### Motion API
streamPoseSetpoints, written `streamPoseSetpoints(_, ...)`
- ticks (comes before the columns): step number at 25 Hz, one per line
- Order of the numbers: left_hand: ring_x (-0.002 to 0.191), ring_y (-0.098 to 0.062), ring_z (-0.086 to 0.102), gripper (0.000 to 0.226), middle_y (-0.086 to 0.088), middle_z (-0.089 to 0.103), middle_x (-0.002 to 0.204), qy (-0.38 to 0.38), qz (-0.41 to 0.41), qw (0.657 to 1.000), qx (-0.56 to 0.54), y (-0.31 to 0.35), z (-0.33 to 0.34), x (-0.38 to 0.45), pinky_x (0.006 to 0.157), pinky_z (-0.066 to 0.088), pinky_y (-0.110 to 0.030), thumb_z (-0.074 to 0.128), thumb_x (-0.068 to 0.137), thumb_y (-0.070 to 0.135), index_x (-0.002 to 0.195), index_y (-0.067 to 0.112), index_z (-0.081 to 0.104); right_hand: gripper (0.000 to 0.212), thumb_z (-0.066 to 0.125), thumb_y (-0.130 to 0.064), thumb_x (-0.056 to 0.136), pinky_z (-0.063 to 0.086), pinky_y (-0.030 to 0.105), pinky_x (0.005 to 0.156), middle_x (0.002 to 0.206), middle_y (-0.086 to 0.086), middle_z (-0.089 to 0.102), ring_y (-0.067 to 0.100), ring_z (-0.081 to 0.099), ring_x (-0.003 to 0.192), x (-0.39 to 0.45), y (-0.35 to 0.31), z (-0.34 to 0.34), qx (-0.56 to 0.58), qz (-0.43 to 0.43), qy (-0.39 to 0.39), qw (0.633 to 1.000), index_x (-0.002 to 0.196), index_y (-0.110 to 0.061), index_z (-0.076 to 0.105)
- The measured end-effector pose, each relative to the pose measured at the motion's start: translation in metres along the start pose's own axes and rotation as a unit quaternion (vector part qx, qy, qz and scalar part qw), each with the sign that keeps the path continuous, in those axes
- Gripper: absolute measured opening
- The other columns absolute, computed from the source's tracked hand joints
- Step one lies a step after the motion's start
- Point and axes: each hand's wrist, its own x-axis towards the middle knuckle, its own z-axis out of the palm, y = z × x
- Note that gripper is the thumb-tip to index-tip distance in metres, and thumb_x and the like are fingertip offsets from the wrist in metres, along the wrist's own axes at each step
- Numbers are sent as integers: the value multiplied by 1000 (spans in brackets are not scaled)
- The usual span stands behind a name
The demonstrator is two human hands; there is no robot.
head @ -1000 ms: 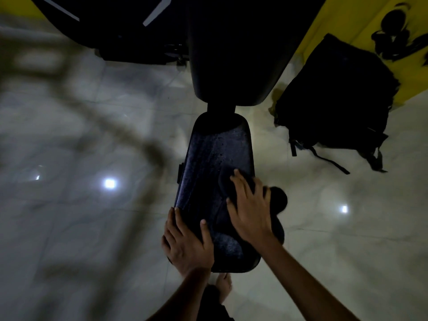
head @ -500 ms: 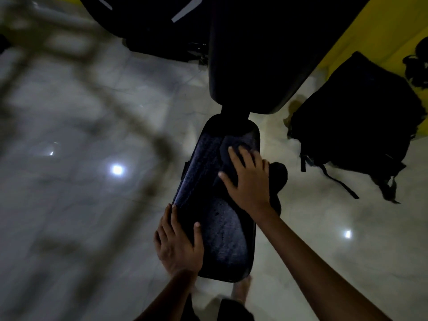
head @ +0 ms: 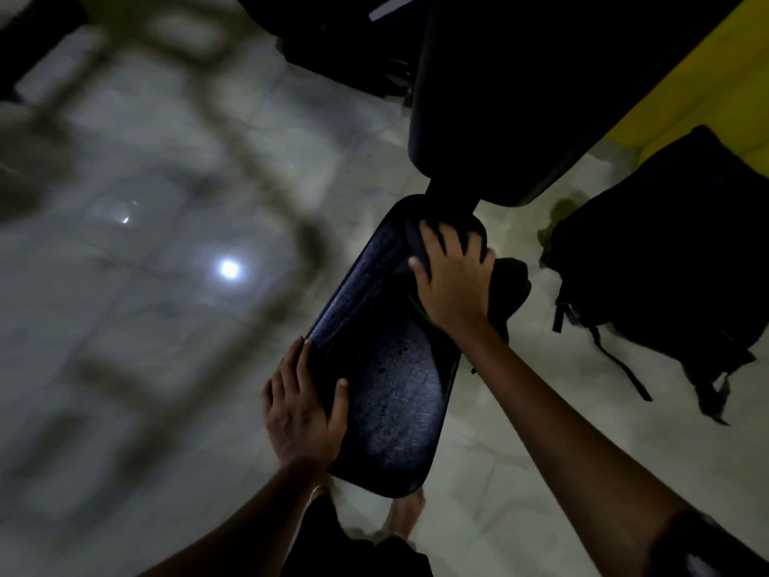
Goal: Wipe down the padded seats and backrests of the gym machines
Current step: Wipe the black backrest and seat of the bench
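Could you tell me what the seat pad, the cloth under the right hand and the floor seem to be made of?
The seat pad looks like black vinyl or faux leather: fine grain with a dull sheen. The cloth under the right hand seems a soft dark fabric, bunched and matte; the weave is too dim to tell. The floor appears to be polished, pale veined tile, mirroring lights.

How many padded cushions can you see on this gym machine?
2. The seat lies low in the middle, under both hands. The backrest rises just beyond it at the top. Other pads may be hidden in the dark.
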Motion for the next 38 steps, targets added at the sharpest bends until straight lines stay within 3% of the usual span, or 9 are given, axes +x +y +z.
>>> streamPoseSetpoints(3,116,-29,50,64,-9,48,139,6,-3,1000,2,1,0,-1,95,38,-41,41,83,46,136,10,45,48,37,-44,94,40,47,84,136,1,53,34,49,110,-23,40,-4,-18,-164,-21,986,137,-26,48)
streamPoseSetpoints(9,119,-26,48,65,-8,47,140,1,-6,1000,-9,4,1,0,97,36,-40,41,83,47,137,10,45,46,44,-29,94,33,49,93,143,5,41,40,36,124,54,-4,-4,-2,50,-71,996,140,-26,41)
streamPoseSetpoints(15,119,-26,47,66,-7,47,140,-1,-7,1000,-1,1,1,-4,97,35,-39,42,82,46,138,11,44,53,36,-54,91,34,49,88,140,-2,49,35,49,114,-4,33,-5,-22,-235,-57,970,137,-31,46)
streamPoseSetpoints(19,119,-26,47,67,-8,47,140,-4,-10,1000,-3,3,1,1,97,35,-39,41,82,47,138,11,44,46,42,-49,94,34,49,89,144,5,41,42,42,117,38,31,-8,-4,-11,-74,997,139,-37,42)
streamPoseSetpoints(22,119,-28,48,66,-9,48,140,0,-3,1000,0,0,1,0,97,37,-40,41,83,47,138,10,43,50,39,-48,95,28,50,98,149,6,34,40,31,130,56,-13,-3,-9,42,-94,995,143,-32,36)
streamPoseSetpoints(26,117,-30,51,65,-9,48,139,8,-1,1000,0,0,0,-3,95,42,-43,42,83,45,138,10,43,67,41,-63,86,30,53,96,143,4,45,38,42,120,-1,-31,-4,7,-109,-65,992,142,-27,40)
streamPoseSetpoints(29,116,-30,51,66,-8,48,139,10,-4,1000,-4,1,1,-3,94,43,-44,42,82,45,138,10,43,51,41,-53,89,32,48,89,136,2,53,35,47,111,-33,4,-4,-1,-279,-53,959,133,-30,51)
streamPoseSetpoints(35,119,-28,48,66,-9,47,140,5,-1,1000,-9,1,1,-1,96,41,-42,42,82,46,138,10,43,46,42,-45,93,32,45,88,145,5,41,41,40,120,51,25,-5,15,34,-49,998,138,-33,45)
streamPoseSetpoints(38,119,-28,47,67,-10,47,140,-4,2,1000,2,-1,0,-1,96,39,-41,42,82,45,138,10,42,46,42,-44,93,31,43,87,141,5,46,37,45,116,31,-21,-1,-8,-66,-49,997,136,-31,47)
